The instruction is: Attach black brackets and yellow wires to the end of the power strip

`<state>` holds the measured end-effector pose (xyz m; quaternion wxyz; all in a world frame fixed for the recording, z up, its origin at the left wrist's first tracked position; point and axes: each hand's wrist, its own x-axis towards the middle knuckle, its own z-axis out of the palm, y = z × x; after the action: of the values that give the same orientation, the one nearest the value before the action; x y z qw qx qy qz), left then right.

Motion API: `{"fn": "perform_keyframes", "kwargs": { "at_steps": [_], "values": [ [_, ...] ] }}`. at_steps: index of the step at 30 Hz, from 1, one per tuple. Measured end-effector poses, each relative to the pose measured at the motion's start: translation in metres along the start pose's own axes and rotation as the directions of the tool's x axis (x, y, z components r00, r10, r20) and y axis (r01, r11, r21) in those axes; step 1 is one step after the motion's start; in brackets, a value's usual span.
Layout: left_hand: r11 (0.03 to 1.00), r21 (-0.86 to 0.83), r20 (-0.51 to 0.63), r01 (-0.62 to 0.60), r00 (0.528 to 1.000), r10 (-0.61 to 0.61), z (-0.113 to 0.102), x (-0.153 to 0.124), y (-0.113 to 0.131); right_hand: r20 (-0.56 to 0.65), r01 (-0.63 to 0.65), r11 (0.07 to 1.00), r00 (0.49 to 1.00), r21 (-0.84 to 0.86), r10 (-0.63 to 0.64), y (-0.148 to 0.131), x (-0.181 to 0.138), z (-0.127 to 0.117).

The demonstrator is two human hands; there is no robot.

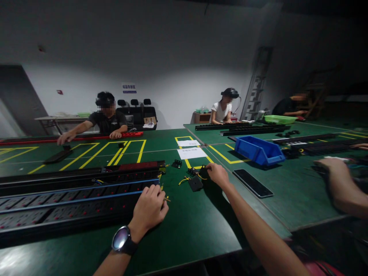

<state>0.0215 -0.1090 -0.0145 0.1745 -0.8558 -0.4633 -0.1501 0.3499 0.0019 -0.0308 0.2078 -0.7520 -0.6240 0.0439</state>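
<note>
My left hand (150, 207), with a watch on its wrist, is curled over the right end of a long black power strip (94, 209) with red dots along it. A yellow wire tip (167, 199) pokes out by its fingers; the fingertips are hidden. My right hand (219, 174) reaches forward, its fingers pinched on a small black part (204, 171) at the edge of a loose cluster. In that cluster lie a flat black square piece (196, 184) and a yellow wire (183, 180). Another small black bracket (176, 164) sits just left of them.
A phone (253, 183) and a blue bin (258, 150) are right of my right hand. White paper sheets (192, 153) lie ahead. At the right edge is another person's arm (340, 188). Co-workers sit across the green table (195, 237), near a red strip (126, 135) and black rails (244, 128).
</note>
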Motion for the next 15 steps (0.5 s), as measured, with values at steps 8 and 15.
{"fn": "perform_keyframes", "kwargs": {
  "at_steps": [8,15],
  "values": [
    [1.0,-0.011,0.006,0.005,1.0,-0.005,-0.0001,0.0006,0.0001,-0.074,-0.131,0.991,0.989,-0.002,0.13,0.0033,0.0027,-0.0062],
    [1.0,-0.002,0.013,0.007,1.0,-0.007,-0.0005,0.0002,0.0002,-0.044,-0.151,0.989,0.988,0.008,0.151,0.0059,0.0039,-0.0064]
  ]
}}
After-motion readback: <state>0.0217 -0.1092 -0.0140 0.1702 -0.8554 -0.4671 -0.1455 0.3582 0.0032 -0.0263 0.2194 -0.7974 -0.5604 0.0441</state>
